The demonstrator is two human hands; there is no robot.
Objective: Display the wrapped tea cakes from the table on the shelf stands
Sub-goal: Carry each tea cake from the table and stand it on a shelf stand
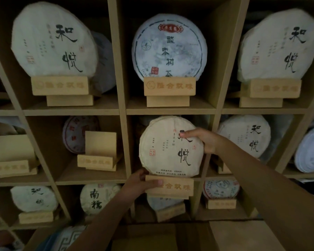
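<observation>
A round tea cake in cream paper with black calligraphy stands upright on a wooden stand in the middle cubby of the middle shelf row. My right hand grips the cake's upper right edge, thumb across its face. My left hand holds the stand's left end, thumb lying over its front. An empty wooden stand sits in the cubby to the left, with a red-printed cake behind it.
The wooden cubby shelf fills the view. Wrapped cakes on stands occupy the top row, the right middle cubby and the lower row. Another empty stand is far left. A brown box lies below.
</observation>
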